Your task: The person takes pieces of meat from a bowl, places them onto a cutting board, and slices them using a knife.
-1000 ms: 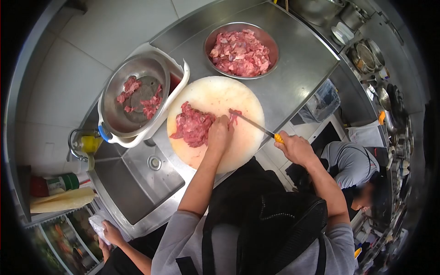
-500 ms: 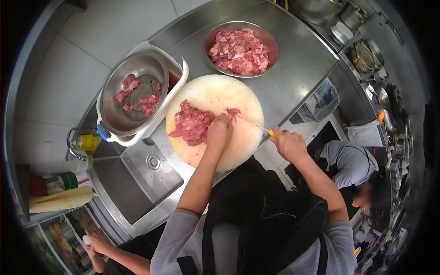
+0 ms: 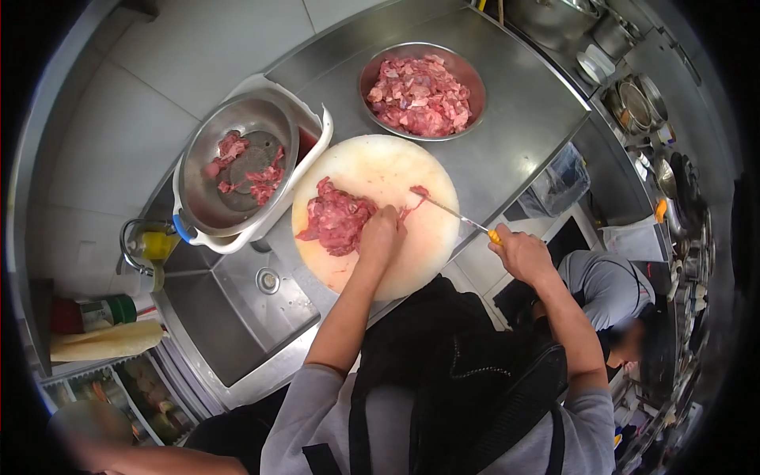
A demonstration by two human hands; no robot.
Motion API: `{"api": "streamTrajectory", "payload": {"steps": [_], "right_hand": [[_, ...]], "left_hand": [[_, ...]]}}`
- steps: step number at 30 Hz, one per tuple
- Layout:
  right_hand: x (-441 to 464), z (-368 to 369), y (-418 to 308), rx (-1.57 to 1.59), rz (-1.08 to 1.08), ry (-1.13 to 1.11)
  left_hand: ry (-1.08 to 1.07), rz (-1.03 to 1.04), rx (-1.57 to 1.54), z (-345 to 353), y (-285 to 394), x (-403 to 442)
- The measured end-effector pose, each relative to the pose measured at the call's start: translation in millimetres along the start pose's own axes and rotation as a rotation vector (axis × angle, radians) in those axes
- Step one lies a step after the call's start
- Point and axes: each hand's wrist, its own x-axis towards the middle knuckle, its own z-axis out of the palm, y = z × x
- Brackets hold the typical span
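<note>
A round cutting board (image 3: 427, 261) lies on the steel counter with a pile of raw meat (image 3: 339, 218) on its left half. My left hand (image 3: 381, 236) is closed at the right edge of the pile, its fingertips pressed on the meat. A thin strip of meat (image 3: 408, 209) runs from those fingers toward the knife tip. My right hand (image 3: 524, 252) is wrapped round the yellow handle of a knife (image 3: 459, 215). The blade points left over the board, with a small scrap of meat (image 3: 420, 190) by its tip.
Behind the board stands a steel bowl (image 3: 482, 99) heaped with cut meat. To the left, a steel colander bowl (image 3: 194, 170) with a few meat pieces rests on a white tub (image 3: 321, 146). A sink (image 3: 214, 317) is at lower left. Other people are at right and lower left.
My right hand has moved right with the knife, pulling the blade and the scrap away from the left hand. The strip now looks stretched. The person at lower left has shifted.
</note>
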Motion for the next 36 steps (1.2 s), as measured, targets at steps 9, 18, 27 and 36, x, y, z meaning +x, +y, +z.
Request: {"api": "streamTrajectory", "payload": {"steps": [9,18,27,36], "right_hand": [[-6,26,7,0.009,-0.109,0.147],[-22,48,-13,0.081,-0.16,0.237],[-79,25,38,0.351,-0.076,0.222],[-52,3,29,0.414,-0.064,0.194]], "left_hand": [[0.135,0.016,-0.166,-83,51,21],[0.281,0.307,-0.088,-91,114,223],[-0.273,0.386,0.0,-12,15,91],[-0.185,0.201,-0.031,-97,3,-8]]}}
